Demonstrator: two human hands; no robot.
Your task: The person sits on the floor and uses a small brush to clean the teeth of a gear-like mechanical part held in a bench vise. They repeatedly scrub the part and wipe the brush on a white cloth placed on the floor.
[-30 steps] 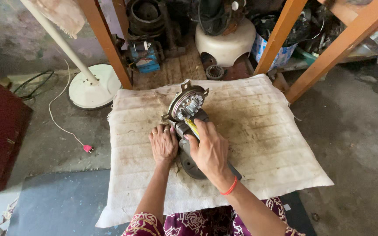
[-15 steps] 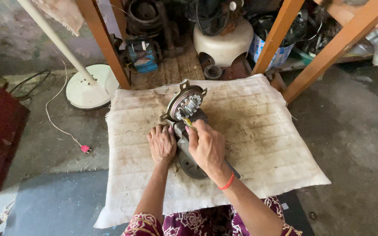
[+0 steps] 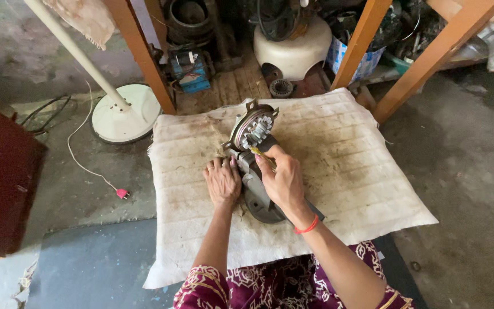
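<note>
A grey fan motor assembly (image 3: 253, 133) with exposed windings lies on a stained white quilted cloth (image 3: 344, 154) spread over the floor. My left hand (image 3: 222, 182) presses flat against the motor's left side, fingers together. My right hand (image 3: 281, 177) is closed round a yellow-handled screwdriver (image 3: 257, 151), its tip pointing at the motor body just below the round front plate. A red band circles my right wrist. The lower part of the motor housing (image 3: 261, 206) shows dark between my forearms.
A white fan stand with round base (image 3: 126, 119) and a cord ending in a pink plug (image 3: 122, 194) lie left. Orange wooden shelf legs (image 3: 139, 51) frame clutter behind: a white fan base (image 3: 293, 46), a blue box (image 3: 190, 71). A dark red panel (image 3: 1, 183) stands far left.
Both hands stay on the motor; my right hand has shifted the screwdriver slightly along the motor body. The view has drifted a little.
</note>
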